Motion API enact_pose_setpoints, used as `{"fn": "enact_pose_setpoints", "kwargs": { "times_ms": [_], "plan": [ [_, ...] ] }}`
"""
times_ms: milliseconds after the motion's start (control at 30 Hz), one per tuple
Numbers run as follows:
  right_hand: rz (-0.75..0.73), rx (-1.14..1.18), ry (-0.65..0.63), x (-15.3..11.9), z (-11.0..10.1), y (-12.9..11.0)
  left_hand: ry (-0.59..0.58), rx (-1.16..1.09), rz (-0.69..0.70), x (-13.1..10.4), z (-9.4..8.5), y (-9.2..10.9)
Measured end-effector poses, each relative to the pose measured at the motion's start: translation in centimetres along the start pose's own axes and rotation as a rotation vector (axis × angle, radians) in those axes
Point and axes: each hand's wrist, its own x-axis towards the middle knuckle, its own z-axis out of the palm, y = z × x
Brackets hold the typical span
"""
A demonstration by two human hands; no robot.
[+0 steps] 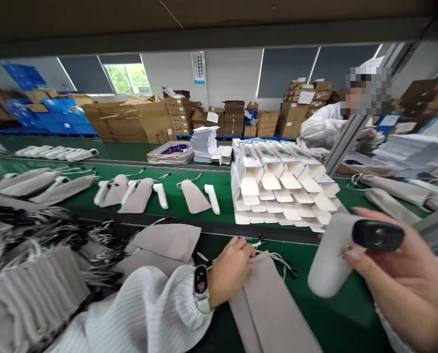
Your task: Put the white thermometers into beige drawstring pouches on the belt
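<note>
A green surface [336, 318] is crossed by dark strips [219, 229]. Gray drawstring pouches [274, 304] are laid flat at the front; pouch bundles [38, 289] are heaped at the left. White handheld devices [160, 196] and further pouches are arranged beyond. Open white boxes [281, 186] are stacked beside this row.

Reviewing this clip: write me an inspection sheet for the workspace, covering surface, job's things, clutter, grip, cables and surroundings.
Surface: flat green worktop, partly covered.
Job's things: white handheld device with black end; grey fabric drawstring pouch.
Clutter: heaped grey fabric pouches at left; stacked white cardboard cartons with open flaps.
Grip: right hand holds the device; left hand rests at the pouch's corded end.
Cables: nothing seen.
Surroundings: person in white; brown cardboard boxes.
</note>
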Motion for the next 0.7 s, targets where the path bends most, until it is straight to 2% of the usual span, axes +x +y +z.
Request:
{"fn": "enact_pose_setpoints", "kwargs": {
  "times_ms": [67,133,300,433,533,600,700],
  "plan": [
    [0.085,0.058,-0.005,-0.4,2.5,-0.8,0.026,0.139,0.056,-0.2,0.2,0.0],
    [0.114,0.127,0.013,0.5,4.0,-1.1,0.039,0.278,0.112,-0.4,0.4,0.1],
    [0.083,0.233,0.037,2.9,5.3,0.0,0.11,0.453,0.243,-1.0,0.8,0.0],
    [0.158,0.293,-0.005,3.1,6.2,0.9,0.214,0.484,0.383,-1.3,1.5,-0.6],
    [0.178,0.382,-0.015,3.2,7.3,1.3,0.21,0.529,0.462,-1.2,1.9,-0.8],
    [0.167,0.416,-0.018,3.4,8.1,1.5,0.169,0.567,0.427,-1.0,1.9,-0.8],
    [0.136,0.441,-0.036,3.8,9.1,2.0,0.104,0.573,0.265,-0.6,1.3,-0.5]
  ]
}}
